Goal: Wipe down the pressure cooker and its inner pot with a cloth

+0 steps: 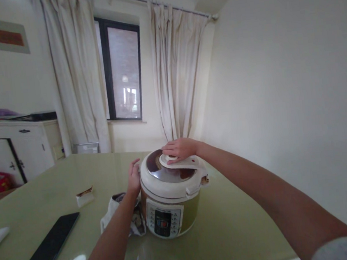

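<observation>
- Head view is showing an electric pressure cooker (pixel 170 196) sitting near the middle of a pale green table (pixel 233 231), its control panel facing the camera and its lid (pixel 166 178) seated on the pot.
- Right hand (pixel 180 149) is lying flat on the lid's white handle (pixel 180 163), fingers stretched leftward over the knob end; it is pressing rather than closing around anything.
- Left hand (pixel 133 179) is bracing the cooker's left flank just under the lid rim, palm against the wall and fingers loosely spread, holding nothing.
- Judging by the grip, the lid is being worked at its handle while the body is being steadied; a twist would call for firm counter-pressure from the bracing hand (whether the lid is locked cannot be told).
- Both arms are reaching forward nearly straight, the right crossing from the lower right corner.
- Crumpled cloth (pixel 120 214) is lying against the cooker's left side, with a dark phone (pixel 49 250) and a small packet (pixel 85 196) farther left.
</observation>
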Demonstrator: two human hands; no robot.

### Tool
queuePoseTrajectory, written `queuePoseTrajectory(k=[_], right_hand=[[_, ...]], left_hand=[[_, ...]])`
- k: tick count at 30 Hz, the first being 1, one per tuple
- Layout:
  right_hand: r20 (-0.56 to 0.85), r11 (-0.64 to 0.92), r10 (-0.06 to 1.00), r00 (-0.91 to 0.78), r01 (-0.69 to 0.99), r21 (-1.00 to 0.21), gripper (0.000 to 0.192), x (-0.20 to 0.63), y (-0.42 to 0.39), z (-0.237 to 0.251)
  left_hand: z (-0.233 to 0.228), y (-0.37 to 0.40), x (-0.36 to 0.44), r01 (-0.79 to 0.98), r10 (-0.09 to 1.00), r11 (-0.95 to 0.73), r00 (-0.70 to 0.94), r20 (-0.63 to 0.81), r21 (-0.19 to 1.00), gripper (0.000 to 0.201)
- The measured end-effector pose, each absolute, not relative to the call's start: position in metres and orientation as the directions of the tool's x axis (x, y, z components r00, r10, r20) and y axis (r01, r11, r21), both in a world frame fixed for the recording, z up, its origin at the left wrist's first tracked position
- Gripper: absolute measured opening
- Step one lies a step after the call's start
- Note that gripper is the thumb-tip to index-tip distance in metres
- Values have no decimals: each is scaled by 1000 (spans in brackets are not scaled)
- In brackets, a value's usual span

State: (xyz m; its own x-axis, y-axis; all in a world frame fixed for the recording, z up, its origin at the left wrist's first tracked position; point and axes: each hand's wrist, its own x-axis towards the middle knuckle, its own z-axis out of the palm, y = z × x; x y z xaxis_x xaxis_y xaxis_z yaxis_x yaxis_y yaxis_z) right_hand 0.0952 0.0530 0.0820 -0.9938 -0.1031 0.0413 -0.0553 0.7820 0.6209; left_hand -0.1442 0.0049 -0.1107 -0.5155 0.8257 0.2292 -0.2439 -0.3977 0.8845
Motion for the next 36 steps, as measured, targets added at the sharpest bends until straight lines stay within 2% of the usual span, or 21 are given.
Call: queuePoseTrajectory(k=[6,15,25,28,33,36], right_hand=[[48,780,-82,-995,-35,624,54,93,51,81],[125,803,-18,-992,60,594,47,94,44,76],[24,777,93,-995,87,623,43,88,38,80],[41,773,182,-982,169,612,47,88,30,86],[111,715,458,-882,440,544,69,88,10,95],[123,681,570,-812,551,482,75,86,-1,96]], left_hand=[[-110,5,-146,-204,813,-388,-535,229,899,56],[-105,1,-144,-165,808,-381,-538,240,910,48],[-106,2,-145,-193,822,-349,-534,200,917,52],[-103,0,-143,-223,825,-343,-535,180,912,52],[-102,0,-143,-214,823,-352,-534,193,911,50],[-106,3,-146,-188,815,-362,-540,212,913,49]])
